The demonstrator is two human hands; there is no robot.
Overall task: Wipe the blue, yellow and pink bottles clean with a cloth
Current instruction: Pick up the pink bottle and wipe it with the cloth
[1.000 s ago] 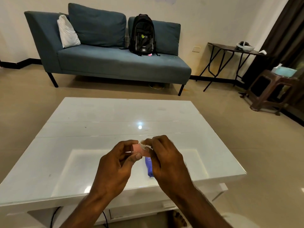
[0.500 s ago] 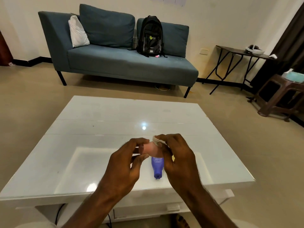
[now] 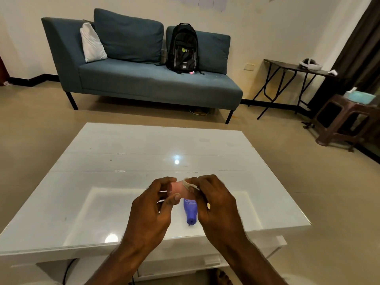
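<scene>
A small pink bottle point(image 3: 179, 189) is held above the white table point(image 3: 123, 161) by my left hand point(image 3: 153, 212), thumb and fingers closed around its left end. My right hand point(image 3: 213, 204) presses a small white cloth point(image 3: 188, 183) against the bottle's right end. The blue bottle point(image 3: 190, 211) lies on the table under my hands, its cap toward me. A sliver of yellow point(image 3: 208, 206), perhaps the yellow bottle, shows behind my right hand; the rest of it is hidden.
A blue sofa point(image 3: 144, 79) with a black backpack point(image 3: 183, 49) stands past the table. A folding side table point(image 3: 292, 67) and a brown stool point(image 3: 347, 120) are at the right. The table's near edge lies just below my wrists.
The view has shifted slightly, showing more of the blue bottle. My hands have kept hold of the pink bottle and the cloth, which has shifted a little at the bottle's right end.
</scene>
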